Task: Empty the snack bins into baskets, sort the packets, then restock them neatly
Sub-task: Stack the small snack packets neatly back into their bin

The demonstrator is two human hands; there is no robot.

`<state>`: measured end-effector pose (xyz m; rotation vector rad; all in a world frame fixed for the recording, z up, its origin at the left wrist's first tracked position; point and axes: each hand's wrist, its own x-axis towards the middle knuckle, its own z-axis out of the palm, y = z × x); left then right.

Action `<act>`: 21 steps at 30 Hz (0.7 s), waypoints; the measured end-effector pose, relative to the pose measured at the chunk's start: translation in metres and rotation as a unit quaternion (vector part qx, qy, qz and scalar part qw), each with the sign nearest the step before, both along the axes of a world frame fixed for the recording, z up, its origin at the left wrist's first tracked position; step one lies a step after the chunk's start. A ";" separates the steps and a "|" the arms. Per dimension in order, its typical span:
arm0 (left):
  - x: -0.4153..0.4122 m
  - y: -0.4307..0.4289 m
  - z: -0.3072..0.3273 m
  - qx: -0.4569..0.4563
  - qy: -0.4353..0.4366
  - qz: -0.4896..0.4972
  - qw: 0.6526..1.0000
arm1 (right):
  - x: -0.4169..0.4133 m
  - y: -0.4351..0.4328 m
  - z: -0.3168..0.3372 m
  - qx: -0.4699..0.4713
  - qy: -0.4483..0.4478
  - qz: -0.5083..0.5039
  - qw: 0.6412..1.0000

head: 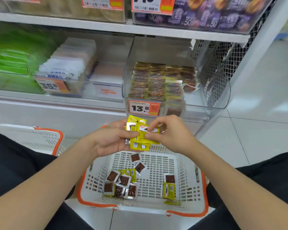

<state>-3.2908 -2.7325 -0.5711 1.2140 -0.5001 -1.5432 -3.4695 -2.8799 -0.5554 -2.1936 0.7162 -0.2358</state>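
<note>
Sorting step was under way: left hand [113, 138] gripped a yellow packet stack [140, 135] over the white basket [186, 165]; right hand [170, 131] pinched its top packet. Next move, likely: square the stack, then place it into the clear bin [211, 90].

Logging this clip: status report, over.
Left hand holds yellow packet stack; right hand pinches it. Loose packets lie in basket; clear bin part-stocked. Nothing blocking.

Glossy foil packets [140, 135], perforated plastic basket [156, 165]
</note>
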 end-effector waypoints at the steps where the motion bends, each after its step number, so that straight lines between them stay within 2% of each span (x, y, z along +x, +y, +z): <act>1: -0.002 -0.001 -0.001 -0.008 -0.003 0.006 1.000 | 0.001 0.001 -0.003 0.015 -0.010 -0.040 0.999; 4: -0.006 -0.005 -0.003 -0.012 -0.024 0.006 1.000 | 0.003 0.004 -0.007 0.089 -0.014 -0.118 0.989; 8: -0.018 -0.012 -0.002 -0.034 -0.070 0.024 0.997 | 0.002 0.002 -0.006 0.019 0.007 -0.194 0.981; 9: -0.020 -0.013 -0.001 -0.041 -0.083 0.035 0.995 | 0.003 0.002 -0.005 0.028 0.007 -0.202 0.979; 11: -0.024 -0.016 -0.002 -0.051 -0.124 0.056 0.989 | 0.004 0.003 0.002 0.153 -0.011 -0.207 0.966; 13: -0.025 -0.018 0.000 -0.055 -0.177 0.074 0.980 | 0.006 0.005 0.006 0.287 -0.002 -0.194 0.938; 15: -0.026 -0.020 0.004 -0.063 -0.215 0.093 0.970 | 0.006 0.005 0.003 0.303 0.022 -0.162 0.939; 19: -0.028 -0.021 0.010 -0.081 -0.267 0.118 0.953 | 0.005 0.007 0.001 0.330 -0.024 -0.139 0.933; 21: -0.031 -0.022 0.013 -0.082 -0.243 0.131 0.958 | 0.004 0.007 0.006 0.320 -0.042 -0.165 0.932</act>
